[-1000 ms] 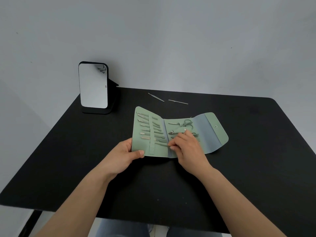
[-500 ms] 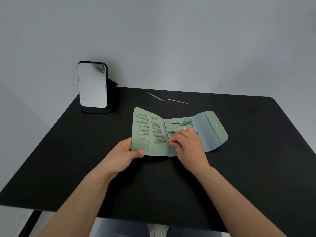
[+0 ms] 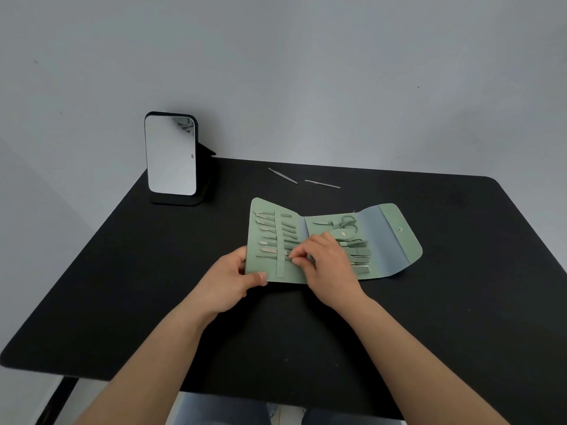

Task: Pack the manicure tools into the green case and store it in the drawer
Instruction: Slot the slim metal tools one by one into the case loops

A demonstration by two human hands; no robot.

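Note:
The green case [image 3: 386, 240] lies unfolded on the black table [image 3: 122, 286], with several metal tools tucked under its straps on both panels. My left hand [image 3: 233, 277] grips the case's near left corner, thumb on top. My right hand [image 3: 325, 265] pinches a thin metal tool [image 3: 270, 256] at its end and holds it under the vertical strap of the left panel. Two loose thin tools [image 3: 283, 175] [image 3: 322, 184] lie on the table behind the case. No drawer is in view.
A standing mirror [image 3: 170, 154] on a black base is at the table's back left, near the grey wall. The table's front edge runs just above my lap.
My right hand has slid left from the right panel across the fold, pushing the thin tool under the left panel's strap. My left hand has stayed on the corner.

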